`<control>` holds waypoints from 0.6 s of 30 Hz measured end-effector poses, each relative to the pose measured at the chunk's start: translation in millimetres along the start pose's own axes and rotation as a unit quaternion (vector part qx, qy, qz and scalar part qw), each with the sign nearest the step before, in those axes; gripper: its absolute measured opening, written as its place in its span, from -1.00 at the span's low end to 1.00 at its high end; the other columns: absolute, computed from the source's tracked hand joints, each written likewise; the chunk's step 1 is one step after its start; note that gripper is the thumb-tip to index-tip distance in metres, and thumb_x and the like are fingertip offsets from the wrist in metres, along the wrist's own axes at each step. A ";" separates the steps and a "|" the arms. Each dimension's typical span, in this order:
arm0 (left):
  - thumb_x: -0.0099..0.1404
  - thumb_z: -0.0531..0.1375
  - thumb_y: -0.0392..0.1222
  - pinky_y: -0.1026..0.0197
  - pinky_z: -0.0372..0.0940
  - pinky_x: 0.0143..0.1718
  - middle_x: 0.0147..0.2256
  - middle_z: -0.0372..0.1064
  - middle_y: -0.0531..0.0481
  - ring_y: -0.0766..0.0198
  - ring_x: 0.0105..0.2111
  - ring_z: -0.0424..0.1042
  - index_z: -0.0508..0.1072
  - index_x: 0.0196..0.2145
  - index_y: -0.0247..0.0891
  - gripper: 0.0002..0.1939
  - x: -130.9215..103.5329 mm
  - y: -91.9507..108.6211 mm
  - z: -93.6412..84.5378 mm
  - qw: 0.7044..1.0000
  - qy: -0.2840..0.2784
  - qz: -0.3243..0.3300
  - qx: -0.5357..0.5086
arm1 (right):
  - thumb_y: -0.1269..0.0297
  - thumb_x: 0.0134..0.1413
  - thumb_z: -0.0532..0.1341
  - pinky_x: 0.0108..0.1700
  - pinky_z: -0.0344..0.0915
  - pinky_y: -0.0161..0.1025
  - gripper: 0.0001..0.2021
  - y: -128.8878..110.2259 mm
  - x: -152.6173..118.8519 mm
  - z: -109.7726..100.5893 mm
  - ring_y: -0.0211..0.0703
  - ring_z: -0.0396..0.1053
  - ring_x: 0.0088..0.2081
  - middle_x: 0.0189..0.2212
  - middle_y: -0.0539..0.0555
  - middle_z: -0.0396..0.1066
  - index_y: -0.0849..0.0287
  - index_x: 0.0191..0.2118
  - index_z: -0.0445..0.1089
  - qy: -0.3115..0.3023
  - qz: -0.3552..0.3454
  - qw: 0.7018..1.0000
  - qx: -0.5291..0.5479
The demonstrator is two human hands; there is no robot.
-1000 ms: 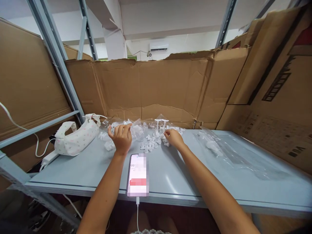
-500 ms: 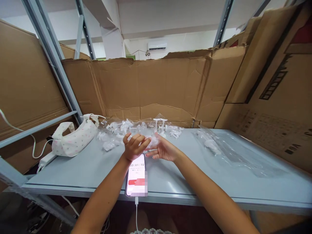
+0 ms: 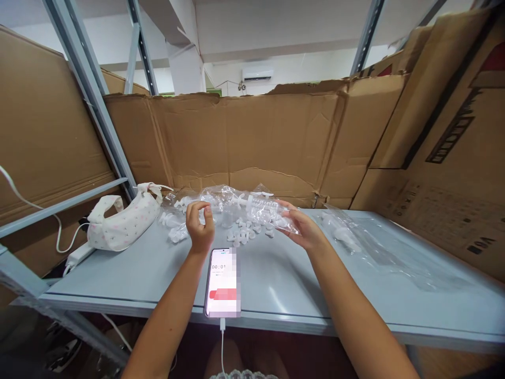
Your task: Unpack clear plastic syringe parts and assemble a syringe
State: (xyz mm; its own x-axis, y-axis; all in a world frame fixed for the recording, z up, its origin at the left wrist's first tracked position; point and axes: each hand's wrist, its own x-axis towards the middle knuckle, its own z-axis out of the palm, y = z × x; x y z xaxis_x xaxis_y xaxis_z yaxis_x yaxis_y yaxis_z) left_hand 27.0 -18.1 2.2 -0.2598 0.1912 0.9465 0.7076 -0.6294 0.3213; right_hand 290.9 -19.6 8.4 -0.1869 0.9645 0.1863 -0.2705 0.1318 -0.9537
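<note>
Phone [image 3: 223, 282] near edge, pouch [image 3: 122, 223] left; both hands' grip pinching plastic bag [image 3: 244, 208].

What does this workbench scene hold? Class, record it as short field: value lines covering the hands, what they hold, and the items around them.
left hand: raised, pinching one end of the clear plastic bag
right hand: holds the bag's other end
bag contents: white plastic parts
under the bag: small white pieces loose on the grey table
phone: flat at the near edge, cable plugged in
fabric pouch: left of the hands
backdrop: cardboard sheets
</note>
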 end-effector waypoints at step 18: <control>0.16 0.21 -0.18 0.10 0.22 0.00 -0.22 0.42 -0.08 0.18 -0.12 0.38 0.42 -0.31 -0.24 -0.87 1.3 -5.9 6.0 0.960 -0.204 -0.089 -0.168 | 0.37 0.07 0.20 -0.42 0.50 -0.36 -0.91 2.2 4.1 -11.6 -0.17 0.50 -0.49 -0.51 0.06 0.46 0.18 -0.27 0.32 0.019 0.120 0.977 0.178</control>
State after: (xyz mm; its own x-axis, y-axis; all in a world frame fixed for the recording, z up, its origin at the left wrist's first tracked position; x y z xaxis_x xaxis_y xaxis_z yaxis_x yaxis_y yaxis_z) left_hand 26.5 -9.6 1.7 -0.0294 0.5550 0.8313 0.4063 -0.7533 0.5172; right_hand 300.5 -12.7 4.3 -0.2517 0.9666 -0.0484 -0.5349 -0.1806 -0.8254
